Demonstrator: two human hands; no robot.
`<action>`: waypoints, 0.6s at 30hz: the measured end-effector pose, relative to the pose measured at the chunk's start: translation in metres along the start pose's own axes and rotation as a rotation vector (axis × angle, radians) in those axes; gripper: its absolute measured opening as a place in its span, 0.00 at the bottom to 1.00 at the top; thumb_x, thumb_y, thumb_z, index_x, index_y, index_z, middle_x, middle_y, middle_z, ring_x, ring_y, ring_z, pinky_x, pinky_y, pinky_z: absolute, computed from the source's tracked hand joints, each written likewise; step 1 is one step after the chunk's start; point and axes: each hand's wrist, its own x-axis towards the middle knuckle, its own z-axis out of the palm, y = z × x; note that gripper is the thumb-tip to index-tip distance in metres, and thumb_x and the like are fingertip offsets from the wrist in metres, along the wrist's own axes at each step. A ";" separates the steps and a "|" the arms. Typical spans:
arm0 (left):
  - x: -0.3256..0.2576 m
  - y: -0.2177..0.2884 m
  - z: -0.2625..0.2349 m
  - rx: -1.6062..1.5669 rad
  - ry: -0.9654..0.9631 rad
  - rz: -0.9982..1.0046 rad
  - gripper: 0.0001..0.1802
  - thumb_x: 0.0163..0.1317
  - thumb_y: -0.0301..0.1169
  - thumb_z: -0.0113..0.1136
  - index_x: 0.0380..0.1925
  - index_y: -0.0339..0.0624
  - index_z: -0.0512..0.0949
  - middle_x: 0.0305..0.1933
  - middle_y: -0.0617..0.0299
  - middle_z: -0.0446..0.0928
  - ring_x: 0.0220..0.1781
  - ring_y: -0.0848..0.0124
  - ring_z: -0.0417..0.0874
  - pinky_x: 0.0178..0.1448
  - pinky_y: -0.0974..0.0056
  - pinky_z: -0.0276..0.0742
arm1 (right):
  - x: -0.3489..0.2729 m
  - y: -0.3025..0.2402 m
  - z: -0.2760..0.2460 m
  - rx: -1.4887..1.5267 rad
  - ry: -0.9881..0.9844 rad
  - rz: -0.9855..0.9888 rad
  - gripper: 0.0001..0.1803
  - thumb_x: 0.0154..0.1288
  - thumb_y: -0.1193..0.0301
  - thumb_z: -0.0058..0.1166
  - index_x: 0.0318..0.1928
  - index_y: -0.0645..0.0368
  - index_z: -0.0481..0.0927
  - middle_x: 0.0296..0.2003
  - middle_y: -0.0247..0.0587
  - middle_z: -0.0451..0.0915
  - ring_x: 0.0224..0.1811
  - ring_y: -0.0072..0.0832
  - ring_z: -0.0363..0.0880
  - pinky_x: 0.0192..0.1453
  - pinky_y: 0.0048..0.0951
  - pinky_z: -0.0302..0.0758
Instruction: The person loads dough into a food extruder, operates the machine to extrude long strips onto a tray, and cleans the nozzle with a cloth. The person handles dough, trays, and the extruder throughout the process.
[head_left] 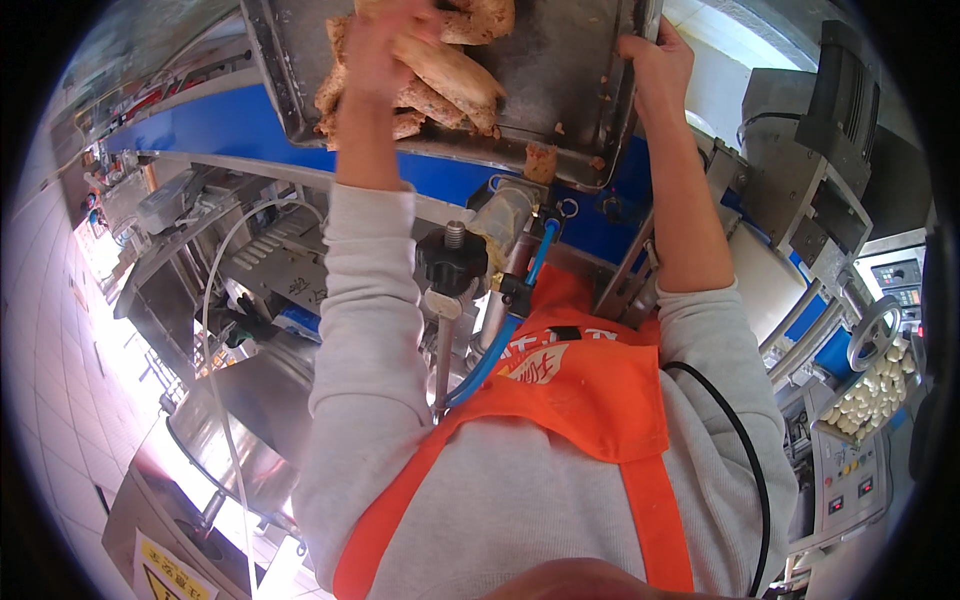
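At the top of the head view, a dark metal tray (560, 75) is tilted up, its inside facing me. Several thick, pale-brown rolls of speckled minced filling (450, 75) lie piled in its left half. My left hand (385, 45) is over the pile, touching or very near the rolls; motion blurs its fingers. My right hand (662, 72) grips the tray's right rim, thumb inside. Crumbs stick to the tray's right part. Below its near edge, a lump of filling (540, 163) sits at the end of a metal tube (500, 215).
A black knob (452, 258) on a threaded rod and a blue hose (490, 365) stand close before my chest. Machinery with a handwheel (875, 333) and a tray of small white pieces (872, 392) is at right. A steel bowl (225, 430) stands lower left.
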 end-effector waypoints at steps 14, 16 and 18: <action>-0.055 0.049 0.062 0.579 0.153 -0.496 0.23 0.61 0.39 0.65 0.52 0.40 0.77 0.38 0.58 0.84 0.40 0.68 0.83 0.46 0.62 0.78 | 0.006 0.005 -0.006 -0.058 0.044 -0.030 0.22 0.42 0.84 0.46 0.42 0.65 0.82 0.28 0.30 0.77 0.26 0.21 0.71 0.30 0.22 0.67; -0.071 0.033 0.096 0.556 -0.097 -0.718 0.24 0.60 0.41 0.66 0.52 0.38 0.76 0.38 0.57 0.83 0.41 0.70 0.82 0.46 0.65 0.78 | 0.002 0.004 -0.003 -0.037 0.033 -0.013 0.22 0.42 0.84 0.46 0.42 0.65 0.82 0.27 0.30 0.77 0.26 0.21 0.70 0.30 0.22 0.66; -0.085 -0.017 0.107 0.418 -0.177 -0.704 0.29 0.57 0.46 0.69 0.51 0.38 0.76 0.36 0.57 0.82 0.38 0.71 0.81 0.45 0.65 0.77 | 0.002 0.005 -0.001 0.013 0.037 -0.003 0.21 0.42 0.84 0.46 0.41 0.64 0.82 0.26 0.30 0.76 0.26 0.21 0.70 0.29 0.22 0.66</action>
